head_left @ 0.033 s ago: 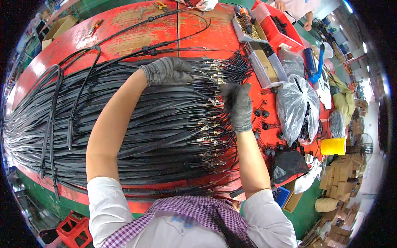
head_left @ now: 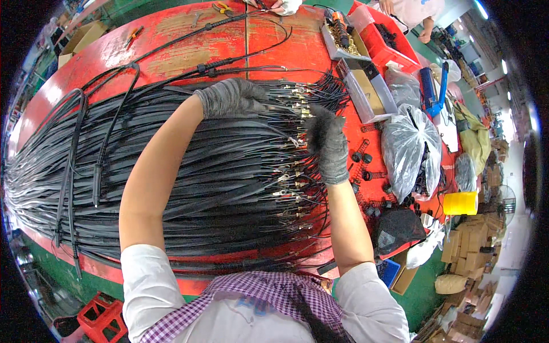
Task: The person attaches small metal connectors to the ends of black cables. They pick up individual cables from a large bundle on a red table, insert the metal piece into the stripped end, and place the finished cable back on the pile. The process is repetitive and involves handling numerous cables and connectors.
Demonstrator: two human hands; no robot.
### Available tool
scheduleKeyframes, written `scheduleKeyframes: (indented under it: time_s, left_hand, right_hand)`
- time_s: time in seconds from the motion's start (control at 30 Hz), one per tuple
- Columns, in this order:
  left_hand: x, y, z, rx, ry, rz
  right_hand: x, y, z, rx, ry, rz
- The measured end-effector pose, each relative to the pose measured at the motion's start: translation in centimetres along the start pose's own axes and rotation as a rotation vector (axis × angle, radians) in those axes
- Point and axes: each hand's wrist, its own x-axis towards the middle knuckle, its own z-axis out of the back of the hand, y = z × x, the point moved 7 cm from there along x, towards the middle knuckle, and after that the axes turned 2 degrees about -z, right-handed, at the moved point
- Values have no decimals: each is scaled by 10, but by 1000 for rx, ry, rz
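A wide bundle of black cables [head_left: 171,171] lies across the red table [head_left: 189,40]. Their metal terminal ends [head_left: 291,171] fan out toward the right. My left hand [head_left: 231,97], in a grey glove, rests on the far part of the bundle just behind the terminals, fingers curled over a few cables. My right hand [head_left: 329,146], also grey-gloved, sits at the terminal ends and pinches one cable tip between its fingertips. Both forearms are bare and reach over the bundle.
Grey part trays [head_left: 366,86] and a red bin [head_left: 383,40] stand at the far right. Clear bags of black parts [head_left: 412,148], small loose black pieces [head_left: 366,166] and a yellow container [head_left: 460,203] lie beyond my right hand. Another person's hand [head_left: 283,6] works at the far edge.
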Motion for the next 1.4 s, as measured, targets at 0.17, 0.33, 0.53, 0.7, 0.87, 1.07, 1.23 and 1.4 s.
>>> scheduleKeyframes:
  time_s: [0.17,0.33,0.53,0.7,0.87,1.07,1.23,1.4]
  left_hand:
    - [4,10,7,-80,-72,-5]
    - [14,20,7,-293,-38,71]
    - [29,26,4,-96,-43,155]
    - [38,40,10,138,-174,4]
    - [36,31,14,-31,-245,144]
    - [31,29,18,-41,-253,137]
    - [25,18,22,-57,-260,106]
    - [24,23,11,-183,-147,57]
  right_hand:
    - [22,-1,5,61,33,-24]
    - [20,7,-18,93,92,12]
    - [17,11,-12,70,-24,22]
    - [13,-3,-18,157,119,-209]
    - [14,6,-22,222,93,-126]
    - [23,-2,-18,288,93,-78]
    - [22,-9,-15,228,126,-81]
    - [9,17,-28,187,86,84]
